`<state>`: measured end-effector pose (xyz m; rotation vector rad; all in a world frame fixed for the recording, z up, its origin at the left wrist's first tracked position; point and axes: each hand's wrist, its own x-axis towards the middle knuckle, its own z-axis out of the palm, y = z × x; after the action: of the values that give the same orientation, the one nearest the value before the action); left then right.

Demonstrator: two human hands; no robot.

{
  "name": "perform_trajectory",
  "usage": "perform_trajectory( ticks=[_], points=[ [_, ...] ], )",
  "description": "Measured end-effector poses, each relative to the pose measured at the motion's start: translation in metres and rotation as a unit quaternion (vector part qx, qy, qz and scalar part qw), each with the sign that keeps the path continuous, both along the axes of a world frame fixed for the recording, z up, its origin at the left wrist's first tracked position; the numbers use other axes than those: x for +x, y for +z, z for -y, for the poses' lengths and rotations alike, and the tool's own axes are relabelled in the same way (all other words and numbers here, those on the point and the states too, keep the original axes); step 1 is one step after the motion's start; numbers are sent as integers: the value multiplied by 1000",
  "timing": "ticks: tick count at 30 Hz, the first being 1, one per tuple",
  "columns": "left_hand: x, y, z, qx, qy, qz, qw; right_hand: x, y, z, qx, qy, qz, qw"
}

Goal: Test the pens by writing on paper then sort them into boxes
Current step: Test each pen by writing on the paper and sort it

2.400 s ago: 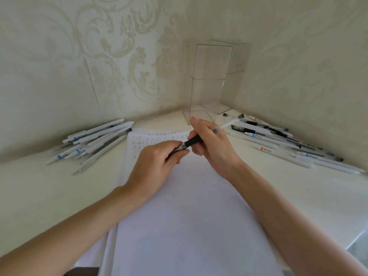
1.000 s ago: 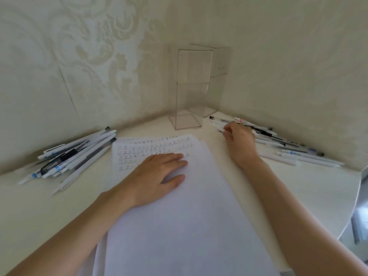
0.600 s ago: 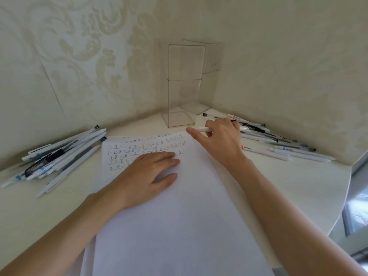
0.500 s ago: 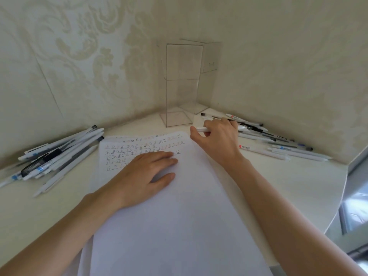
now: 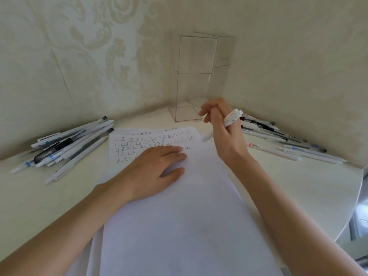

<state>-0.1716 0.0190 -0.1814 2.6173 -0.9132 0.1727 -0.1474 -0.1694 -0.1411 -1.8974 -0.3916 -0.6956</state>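
Observation:
My right hand (image 5: 223, 132) is raised above the top right corner of the paper (image 5: 179, 216) and grips a white pen (image 5: 232, 117), which looks blurred; its tip points down toward the sheet. My left hand (image 5: 155, 172) lies flat on the paper, fingers straight, just below the rows of handwritten marks (image 5: 151, 142). A heap of white pens (image 5: 65, 148) lies on the left of the table. Another spread of pens (image 5: 278, 140) lies on the right along the wall. Two clear plastic boxes (image 5: 193, 76) stand in the corner.
Patterned walls close in the table on the left, back and right. The white table (image 5: 308, 196) has a curved edge at the right. More sheets lie under the top paper.
My right hand took a white pen from the right-hand spread, lifted it and turned it over the paper's corner. My left hand stayed flat on the sheet.

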Motion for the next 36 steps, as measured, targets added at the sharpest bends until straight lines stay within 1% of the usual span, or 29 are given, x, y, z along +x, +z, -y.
perform_trajectory(
  ticks=[2,5,6,9,11,14,17,22,36],
  points=[
    [0,0,0,4,-2,1,1000,-4,0,-4,12,16,-55,998],
    [0,-1,1,13,-7,-1,1000,-1,-3,-7,41,21,-179,983],
    [-1,0,2,14,-10,0,1000,2,-6,-7,35,16,-204,978],
    [-2,-1,4,11,-4,-13,1000,11,-14,-4,-34,-27,-234,971],
    [-3,-1,5,14,12,-41,999,14,-18,-1,-31,-49,-241,969],
    [-2,0,6,24,22,-56,998,16,-20,-1,-6,-59,-225,972],
    [-4,1,9,32,27,-58,997,18,-21,-3,-28,-53,-207,977],
    [-5,2,11,33,27,-61,997,19,-25,-5,-61,-27,-205,976],
    [-5,0,11,44,30,-48,997,20,-25,-5,-58,-41,-215,974]
  ],
)
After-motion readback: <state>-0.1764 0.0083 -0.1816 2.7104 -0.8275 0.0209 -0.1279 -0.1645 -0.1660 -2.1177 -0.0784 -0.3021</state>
